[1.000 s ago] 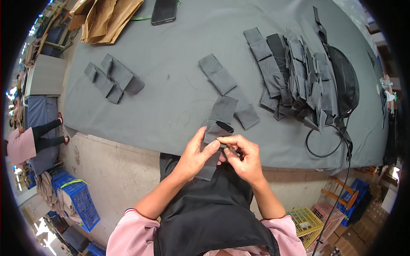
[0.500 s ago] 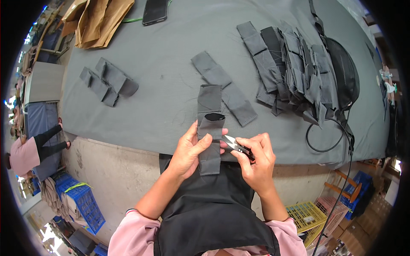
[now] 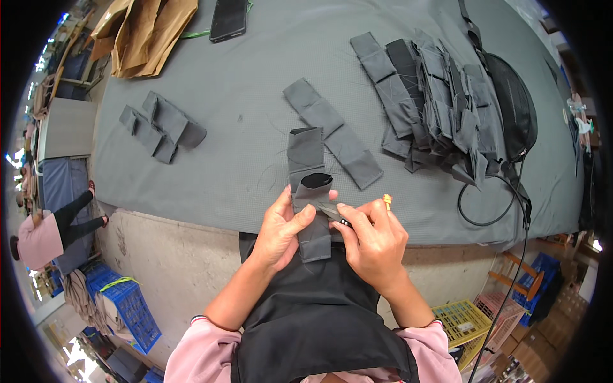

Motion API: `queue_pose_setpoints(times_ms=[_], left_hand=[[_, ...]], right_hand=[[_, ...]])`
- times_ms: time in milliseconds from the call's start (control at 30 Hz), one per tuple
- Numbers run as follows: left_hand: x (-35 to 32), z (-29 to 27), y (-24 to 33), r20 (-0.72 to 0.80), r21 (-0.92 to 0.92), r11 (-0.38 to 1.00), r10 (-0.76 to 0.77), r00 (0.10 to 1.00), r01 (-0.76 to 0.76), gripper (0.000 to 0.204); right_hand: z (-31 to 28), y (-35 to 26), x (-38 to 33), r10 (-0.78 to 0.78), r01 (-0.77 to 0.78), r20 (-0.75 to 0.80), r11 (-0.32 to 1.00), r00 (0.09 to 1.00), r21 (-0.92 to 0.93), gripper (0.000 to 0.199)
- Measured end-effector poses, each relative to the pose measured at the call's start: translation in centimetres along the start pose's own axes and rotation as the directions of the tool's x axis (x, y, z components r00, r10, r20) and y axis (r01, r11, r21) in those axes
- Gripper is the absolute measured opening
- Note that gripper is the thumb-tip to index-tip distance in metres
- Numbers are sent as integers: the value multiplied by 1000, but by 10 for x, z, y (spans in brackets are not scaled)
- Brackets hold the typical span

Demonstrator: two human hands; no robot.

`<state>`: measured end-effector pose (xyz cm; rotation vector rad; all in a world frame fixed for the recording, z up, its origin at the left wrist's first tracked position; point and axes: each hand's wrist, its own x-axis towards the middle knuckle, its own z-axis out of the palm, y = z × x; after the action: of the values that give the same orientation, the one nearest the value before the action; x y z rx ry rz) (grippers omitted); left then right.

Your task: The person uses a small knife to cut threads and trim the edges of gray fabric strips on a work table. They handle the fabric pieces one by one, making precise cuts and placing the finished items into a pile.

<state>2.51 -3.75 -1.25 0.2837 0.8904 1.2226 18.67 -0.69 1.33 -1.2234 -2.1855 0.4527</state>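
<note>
My left hand is closed on a grey fabric strip sewn into pockets, its thumb lying across the front. One pocket gapes open and shows a dark inside. Thread snips are pinched in my right hand, their blades against the strip just below that pocket. A yellow band shows on a right finger. Loose threads lie around the strip's upper end. Just beyond it, a second grey strip rests slantwise on the grey table cover.
A heap of similar strips lies at right beside a black bag and a looped cable. Folded grey pieces lie at left. Farther back are a brown paper bag and a phone. Crates stand below.
My right hand has moved slightly left, bringing the snips' blades from beside the strip onto it. The strip's upper end has shifted a little left in my left hand.
</note>
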Motion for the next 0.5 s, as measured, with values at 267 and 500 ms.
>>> queue_pose_setpoints(times_ms=[267, 500], left_hand=[[-1, 0, -2, -5, -68, 997, 47, 999, -48, 42], [0, -3, -9, 9, 84, 974, 211, 977, -211, 44]], right_hand=[[3, -2, -1, 92, -82, -94, 991, 991, 104, 30], [2, -7, 0, 11, -10, -18, 999, 1000, 50, 31]])
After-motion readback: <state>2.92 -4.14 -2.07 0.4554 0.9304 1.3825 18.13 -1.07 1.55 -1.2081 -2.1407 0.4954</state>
